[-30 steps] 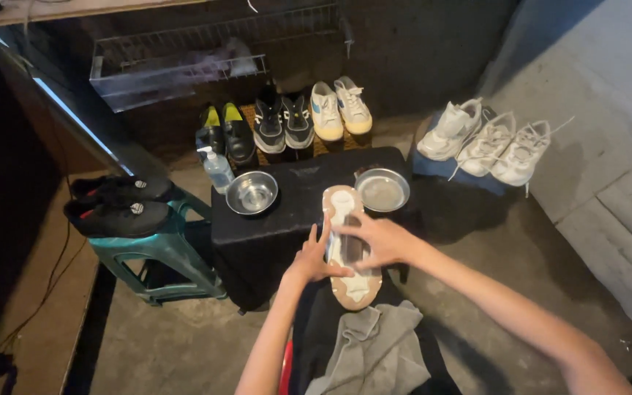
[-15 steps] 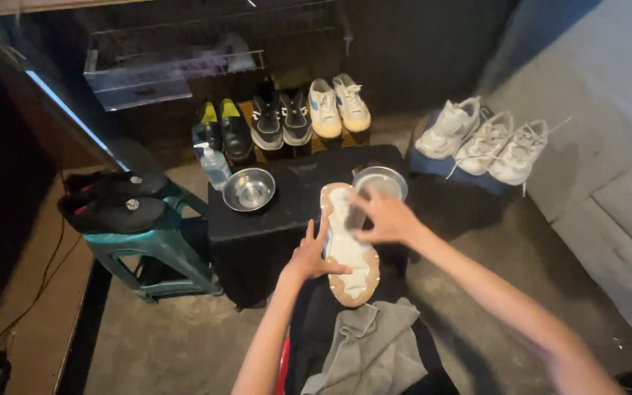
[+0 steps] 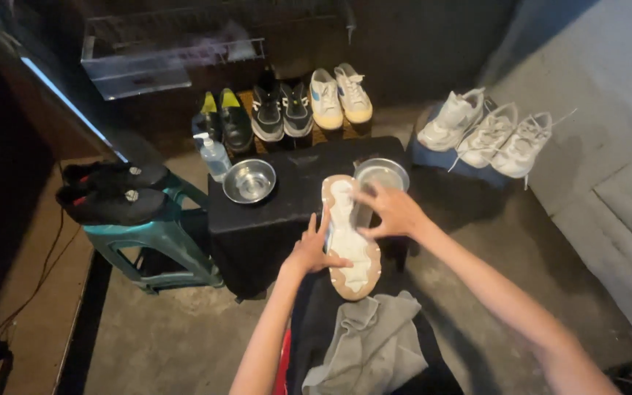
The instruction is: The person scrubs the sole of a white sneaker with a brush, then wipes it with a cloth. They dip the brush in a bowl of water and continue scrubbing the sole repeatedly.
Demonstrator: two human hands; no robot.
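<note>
- Head view: the left hand and right hand hold an upturned shoe, fingers spread flat on its sole, over the black table.
- Wiping the sole seems underway; the grey cloth on the lap looks needed.

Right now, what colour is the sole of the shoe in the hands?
White sole with a tan rim, on the shoe; the head view shows it.

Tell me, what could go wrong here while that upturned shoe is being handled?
The shoe lies sole-up across the black table's front edge, held by the left hand and right hand; it might slip onto the grey cloth. The right hand could also knock the metal bowl just behind it.
</note>
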